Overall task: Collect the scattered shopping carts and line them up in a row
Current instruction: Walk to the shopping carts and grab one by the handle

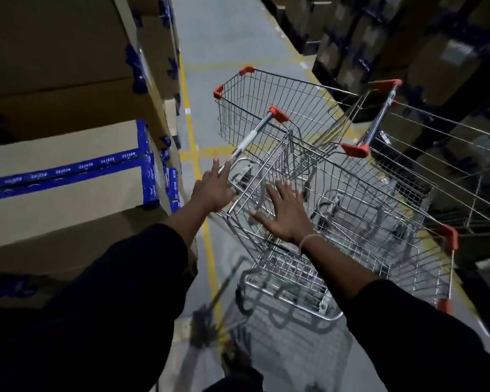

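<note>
Sleeves: both arms in dark sleeves reach forward and down from the camera, and they frame the near cart between them.
Cardboard boxes (68,165): stacked on the left, well to the left of the left grip, with blue tape on the edges.
Yellow line (207,241): painted on the floor, it runs under the left forearm and away down the aisle.
Left hand (212,189): the grip is spread, fingers straight, palm at the lower end of a chrome handle bar; it touches or nearly touches the bar but does not close on it.
Handle bar (249,140): the long axis goes from the left grip up and to the right, to an orange cap at the far end.
Right hand (283,215): the grip is also spread, fingers fanned over the wire of the near cart; it holds nothing.
Near cart (365,222): directly under and ahead of the right grip, the basket extends to the right of it.
Far cart (280,108): ahead of both grips, with its basket turned a little off the line of the near one.
Third cart (450,154): to the right, well apart from both grips, only partly in view.
Judgement: the left hand is nearer to the bar, so it should probably close first, then the carts want pushing along the aisle.
</note>
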`<state>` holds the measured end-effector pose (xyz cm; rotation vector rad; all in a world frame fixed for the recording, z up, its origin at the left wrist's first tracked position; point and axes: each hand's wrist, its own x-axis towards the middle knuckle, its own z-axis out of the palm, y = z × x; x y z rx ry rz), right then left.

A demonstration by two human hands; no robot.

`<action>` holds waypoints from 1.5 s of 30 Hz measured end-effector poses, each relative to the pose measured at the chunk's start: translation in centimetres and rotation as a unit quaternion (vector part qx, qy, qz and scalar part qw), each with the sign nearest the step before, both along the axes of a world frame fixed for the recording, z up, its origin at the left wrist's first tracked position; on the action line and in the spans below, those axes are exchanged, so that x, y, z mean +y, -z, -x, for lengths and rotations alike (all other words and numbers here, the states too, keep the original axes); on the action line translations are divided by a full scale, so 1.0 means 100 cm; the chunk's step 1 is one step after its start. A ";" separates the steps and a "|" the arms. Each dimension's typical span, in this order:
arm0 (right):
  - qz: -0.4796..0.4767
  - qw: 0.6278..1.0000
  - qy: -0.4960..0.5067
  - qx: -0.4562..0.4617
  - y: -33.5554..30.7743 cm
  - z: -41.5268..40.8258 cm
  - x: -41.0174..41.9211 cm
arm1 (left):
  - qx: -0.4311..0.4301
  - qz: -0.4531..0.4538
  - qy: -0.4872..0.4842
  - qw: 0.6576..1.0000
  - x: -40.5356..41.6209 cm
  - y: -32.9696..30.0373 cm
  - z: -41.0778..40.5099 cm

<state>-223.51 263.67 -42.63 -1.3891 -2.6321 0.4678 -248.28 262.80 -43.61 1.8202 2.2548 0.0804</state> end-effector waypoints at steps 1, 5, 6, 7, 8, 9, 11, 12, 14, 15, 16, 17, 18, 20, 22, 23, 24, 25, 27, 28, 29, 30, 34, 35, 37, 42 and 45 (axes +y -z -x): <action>0.002 1.000 0.003 -0.001 0.000 0.004 0.002 | -0.001 -0.007 -0.003 1.000 0.001 0.000 -0.001; 0.010 1.000 0.016 0.012 0.000 0.022 0.004 | 0.008 -0.046 0.006 0.999 -0.006 0.004 -0.001; 0.011 1.000 0.016 0.018 -0.002 0.026 0.004 | 0.007 -0.042 0.007 0.999 -0.009 0.004 -0.002; 0.013 1.000 0.016 0.024 -0.004 0.030 0.003 | 0.004 -0.037 0.006 0.999 -0.014 0.004 -0.004; 0.013 0.999 0.015 0.032 -0.007 0.033 0.001 | 0.002 -0.032 0.004 0.999 -0.018 0.003 -0.006; 0.012 0.999 0.014 0.039 -0.010 0.036 -0.001 | -0.001 -0.028 0.001 1.000 -0.024 0.003 -0.008; 0.012 0.999 0.015 0.045 -0.015 0.037 -0.007 | -0.007 -0.022 0.002 1.000 -0.038 0.004 -0.011; 0.014 0.999 0.016 0.043 -0.016 0.037 -0.010 | -0.012 -0.019 0.002 1.000 -0.046 0.004 -0.012; 0.017 0.999 0.013 0.038 -0.017 0.034 -0.019 | -0.017 -0.001 -0.009 1.000 -0.061 0.003 -0.017; 0.018 0.999 0.011 0.041 -0.017 0.032 -0.024 | -0.018 0.011 -0.019 1.000 -0.068 0.002 -0.019; 0.020 0.999 0.010 0.047 -0.016 0.029 -0.029 | -0.020 0.018 -0.026 0.999 -0.075 0.000 -0.021; 0.021 0.998 0.010 0.052 -0.016 0.027 -0.035 | -0.022 0.019 -0.028 0.999 -0.082 -0.002 -0.023; 0.021 0.998 0.010 0.054 -0.016 0.025 -0.042 | -0.026 0.013 -0.024 0.999 -0.090 -0.005 -0.024; 0.028 0.998 0.008 0.058 -0.016 0.022 -0.058 | -0.040 0.004 -0.013 0.999 -0.107 -0.011 -0.024; 0.055 0.996 0.002 0.072 -0.016 0.020 -0.078 | -0.073 0.007 -0.015 0.997 -0.125 -0.018 -0.026; 0.076 0.994 -0.003 0.076 -0.017 0.019 -0.088 | -0.087 0.011 -0.019 0.996 -0.135 -0.023 -0.029; 0.096 0.992 -0.010 0.081 -0.016 0.019 -0.098 | -0.099 0.013 -0.020 0.995 -0.144 -0.027 -0.031; 0.112 0.990 -0.020 0.084 -0.015 0.019 -0.108 | -0.108 0.016 -0.018 0.994 -0.154 -0.031 -0.034; 0.130 0.987 -0.037 0.084 -0.017 0.021 -0.125 | -0.135 0.015 -0.007 0.991 -0.171 -0.038 -0.040; 0.133 0.986 -0.042 0.086 -0.016 0.023 -0.132 | -0.155 0.013 -0.001 0.988 -0.180 -0.041 -0.043; 0.135 0.986 -0.042 0.086 -0.017 0.024 -0.140 | -0.191 0.015 0.001 0.982 -0.188 -0.044 -0.045; 0.134 0.986 -0.042 0.090 -0.017 0.026 -0.145 | -0.238 0.021 0.002 0.971 -0.194 -0.046 -0.046; 0.174 0.978 -0.027 0.112 -0.014 0.027 -0.161 | -0.225 0.029 0.062 0.972 -0.203 -0.053 -0.041; 0.179 0.979 -0.022 0.101 -0.013 0.027 -0.163 | -0.175 0.007 0.094 0.980 -0.200 -0.054 -0.040; 0.170 0.983 -0.008 0.066 -0.012 0.028 -0.169 | -0.078 -0.039 0.145 0.986 -0.190 -0.050 -0.036; 0.221 0.967 0.094 0.088 -0.009 0.037 -0.165 | 0.082 -0.068 0.263 0.959 -0.151 -0.045 -0.039; 0.409 0.863 0.193 0.226 -0.007 0.042 -0.161 | 0.123 -0.036 0.325 0.937 -0.126 -0.043 -0.046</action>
